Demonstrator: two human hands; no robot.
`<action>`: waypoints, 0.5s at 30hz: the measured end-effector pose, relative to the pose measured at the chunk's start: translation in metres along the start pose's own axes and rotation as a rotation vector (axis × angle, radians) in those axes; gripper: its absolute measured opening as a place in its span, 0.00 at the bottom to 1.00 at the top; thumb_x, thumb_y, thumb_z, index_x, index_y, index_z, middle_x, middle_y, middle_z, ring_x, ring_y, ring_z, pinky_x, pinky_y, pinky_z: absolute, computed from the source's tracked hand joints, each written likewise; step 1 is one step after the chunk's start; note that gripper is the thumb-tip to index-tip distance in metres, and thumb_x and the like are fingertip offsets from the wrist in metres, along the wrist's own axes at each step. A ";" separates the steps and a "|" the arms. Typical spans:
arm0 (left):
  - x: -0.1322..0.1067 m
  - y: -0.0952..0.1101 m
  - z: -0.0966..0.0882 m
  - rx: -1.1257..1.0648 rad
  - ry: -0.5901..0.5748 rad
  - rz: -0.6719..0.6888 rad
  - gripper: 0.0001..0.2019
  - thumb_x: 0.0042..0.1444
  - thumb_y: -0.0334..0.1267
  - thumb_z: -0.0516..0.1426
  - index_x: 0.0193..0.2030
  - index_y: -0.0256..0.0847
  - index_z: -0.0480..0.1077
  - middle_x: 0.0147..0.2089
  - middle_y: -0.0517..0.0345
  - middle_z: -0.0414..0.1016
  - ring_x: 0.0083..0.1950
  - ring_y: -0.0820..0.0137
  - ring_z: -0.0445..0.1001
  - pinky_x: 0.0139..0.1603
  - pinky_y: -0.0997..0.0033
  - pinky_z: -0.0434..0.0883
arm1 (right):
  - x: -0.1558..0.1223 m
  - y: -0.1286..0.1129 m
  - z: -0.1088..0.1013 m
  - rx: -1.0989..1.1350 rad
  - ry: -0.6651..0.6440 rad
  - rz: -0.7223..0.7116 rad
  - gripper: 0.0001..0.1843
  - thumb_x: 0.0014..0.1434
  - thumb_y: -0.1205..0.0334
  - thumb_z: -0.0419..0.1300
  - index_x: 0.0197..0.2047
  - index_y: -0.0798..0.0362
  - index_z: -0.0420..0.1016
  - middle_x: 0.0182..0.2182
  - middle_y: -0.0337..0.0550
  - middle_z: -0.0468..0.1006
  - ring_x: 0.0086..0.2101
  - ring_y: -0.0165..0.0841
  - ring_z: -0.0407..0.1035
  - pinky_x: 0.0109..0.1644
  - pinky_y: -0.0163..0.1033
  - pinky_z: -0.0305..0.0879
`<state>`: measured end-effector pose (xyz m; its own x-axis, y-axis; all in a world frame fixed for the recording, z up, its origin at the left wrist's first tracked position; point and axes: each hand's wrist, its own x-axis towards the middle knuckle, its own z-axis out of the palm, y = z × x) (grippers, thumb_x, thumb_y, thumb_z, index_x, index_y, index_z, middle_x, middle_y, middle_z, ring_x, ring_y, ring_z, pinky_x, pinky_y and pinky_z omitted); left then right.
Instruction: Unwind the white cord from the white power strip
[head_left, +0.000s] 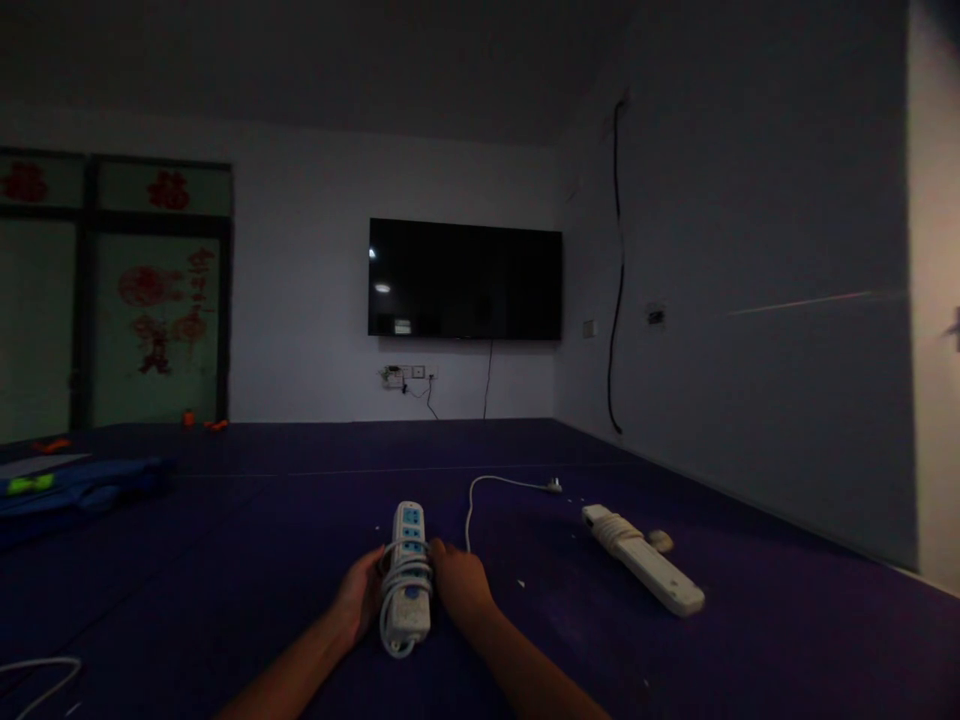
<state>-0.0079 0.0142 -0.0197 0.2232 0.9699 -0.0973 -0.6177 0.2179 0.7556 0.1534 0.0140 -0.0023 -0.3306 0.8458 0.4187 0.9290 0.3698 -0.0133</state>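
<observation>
A white power strip (409, 560) with blue sockets lies on the dark purple floor mat (225, 560) in front of me. Its white cord is wound in loops round its near half. My left hand (361, 596) curls against the strip's left side. My right hand (459, 586) grips its right side, fingers closed on the cord loops. A free length of white cord (480, 500) runs away from the strip to a plug (553, 486) lying further off.
A second white power strip (642, 558) with wound cord lies to the right, near the wall. A blue bag (75, 490) sits at the far left, a white cable (37, 672) at lower left. A black television (465, 279) hangs on the far wall.
</observation>
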 end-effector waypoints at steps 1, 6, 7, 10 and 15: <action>0.000 0.000 0.000 0.005 0.001 0.000 0.09 0.52 0.36 0.52 0.33 0.33 0.69 0.25 0.54 0.75 0.26 0.65 0.74 0.36 0.64 0.68 | 0.000 0.000 0.000 0.002 -0.002 -0.002 0.11 0.60 0.68 0.44 0.42 0.53 0.64 0.35 0.48 0.76 0.31 0.37 0.73 0.30 0.38 0.65; 0.001 0.000 0.001 0.017 -0.021 -0.001 0.10 0.53 0.37 0.51 0.33 0.33 0.69 0.25 0.51 0.76 0.26 0.63 0.74 0.39 0.61 0.68 | 0.000 0.000 -0.001 0.000 -0.011 0.002 0.11 0.60 0.68 0.43 0.42 0.52 0.64 0.35 0.48 0.75 0.31 0.37 0.73 0.30 0.38 0.65; 0.001 0.000 0.001 0.014 -0.024 -0.002 0.10 0.53 0.37 0.51 0.32 0.33 0.70 0.25 0.51 0.75 0.26 0.63 0.74 0.39 0.61 0.67 | 0.000 0.000 -0.001 -0.002 -0.013 0.004 0.11 0.60 0.68 0.43 0.42 0.52 0.64 0.35 0.48 0.75 0.31 0.37 0.73 0.30 0.38 0.65; 0.001 0.000 0.001 0.004 -0.024 0.001 0.10 0.53 0.37 0.51 0.32 0.33 0.69 0.24 0.52 0.75 0.26 0.63 0.74 0.38 0.61 0.67 | -0.001 0.000 -0.001 -0.002 -0.007 0.003 0.11 0.60 0.68 0.43 0.41 0.52 0.64 0.35 0.48 0.75 0.31 0.37 0.73 0.30 0.38 0.65; 0.002 -0.002 0.001 -0.017 0.002 0.009 0.09 0.52 0.36 0.51 0.31 0.34 0.69 0.24 0.54 0.75 0.25 0.65 0.74 0.37 0.64 0.68 | -0.001 0.001 0.001 0.017 -0.004 0.013 0.10 0.59 0.69 0.45 0.41 0.53 0.63 0.35 0.49 0.75 0.32 0.34 0.72 0.31 0.34 0.64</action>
<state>-0.0058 0.0161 -0.0206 0.2162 0.9720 -0.0917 -0.6321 0.2109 0.7456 0.1545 0.0141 -0.0039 -0.3193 0.8519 0.4151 0.9303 0.3651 -0.0338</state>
